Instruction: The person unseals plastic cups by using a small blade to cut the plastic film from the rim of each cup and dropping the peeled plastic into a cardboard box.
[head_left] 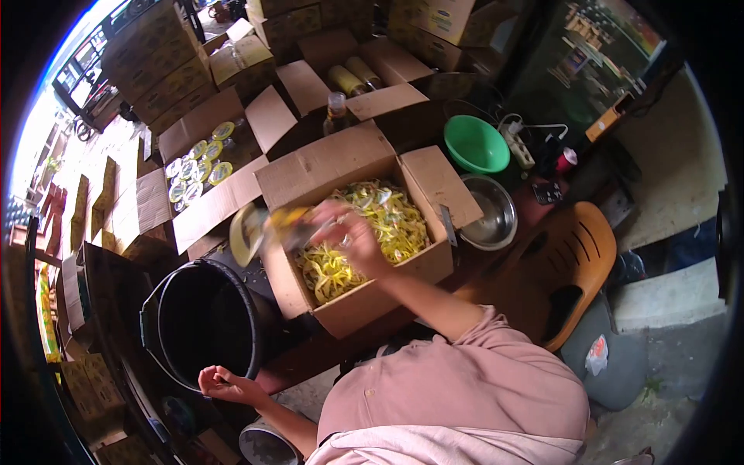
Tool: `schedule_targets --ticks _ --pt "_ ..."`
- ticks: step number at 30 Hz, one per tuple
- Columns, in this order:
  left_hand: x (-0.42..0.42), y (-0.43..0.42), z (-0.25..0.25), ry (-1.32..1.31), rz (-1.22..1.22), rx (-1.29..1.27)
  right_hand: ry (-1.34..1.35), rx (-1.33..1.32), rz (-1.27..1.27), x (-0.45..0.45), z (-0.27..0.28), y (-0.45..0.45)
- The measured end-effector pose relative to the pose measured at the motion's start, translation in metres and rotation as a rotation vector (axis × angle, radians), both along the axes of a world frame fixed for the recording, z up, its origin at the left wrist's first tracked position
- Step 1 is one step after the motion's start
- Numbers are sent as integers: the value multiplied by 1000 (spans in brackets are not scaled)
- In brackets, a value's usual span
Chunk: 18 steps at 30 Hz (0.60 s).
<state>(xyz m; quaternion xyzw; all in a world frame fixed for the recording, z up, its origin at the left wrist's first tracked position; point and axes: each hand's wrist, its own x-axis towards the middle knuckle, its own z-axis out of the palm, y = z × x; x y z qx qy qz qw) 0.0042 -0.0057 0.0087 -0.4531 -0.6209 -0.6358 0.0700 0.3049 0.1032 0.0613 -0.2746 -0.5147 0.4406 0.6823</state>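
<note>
"State of the right hand (pixel 349 232)?"
"Grasping a yellow-and-grey item (pixel 288 223), too blurred to identify, above the left side of the cardboard box (pixel 353 311) of yellow strips (pixel 395 225)."
"Left hand (pixel 230 385)?"
"Released, fingers loosely curled, at the near rim of the black bucket (pixel 205 325). Contact cannot be determined."
"Right of the box?"
"2 bowls: green bowl (pixel 477 143), metal bowl (pixel 490 213)."

We've got hard daylight pouring in from the upper left, blown out to white along that edge, while the inside of the black bucket (pixel 256 329) sinks into deep shadow and the steel bowl (pixel 500 213) picks up some glare. Motion blur smears the right hand (pixel 350 235), though we get the left hand (pixel 230 385) fairly crisp. Fisheye bends our edges into black, rounded corners.
</note>
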Motion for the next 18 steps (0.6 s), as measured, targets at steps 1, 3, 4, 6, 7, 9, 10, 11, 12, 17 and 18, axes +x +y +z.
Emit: schedule_targets --ticks 1,3,4,6,7,9,10,11,12,17,18 --pt "1 0 0 -5 34 -58 44 22 -111 29 6 14" --pt "6 0 3 -3 43 -122 -94 26 -525 83 21 56" --pt "8 1 5 -3 46 -152 -531 126 -889 118 30 79" --pt "11 3 9 -7 51 -184 -644 157 -899 149 67 113" --pt "11 3 10 -12 51 -211 -725 181 -887 161 73 135" --pt "11 4 10 -11 59 -245 -885 227 -875 172 77 181" --pt "9 4 10 -29 57 -285 -926 157 -817 171 76 200" --pt "9 4 10 -36 64 -294 -1012 151 -807 172 68 221" --pt "10 5 11 -43 73 -304 -1097 145 -794 168 63 237" --pt "14 6 17 -70 100 -377 -1348 -20 -562 153 7 290" --pt "15 7 18 -66 107 -386 -1416 -95 -478 154 -7 296"
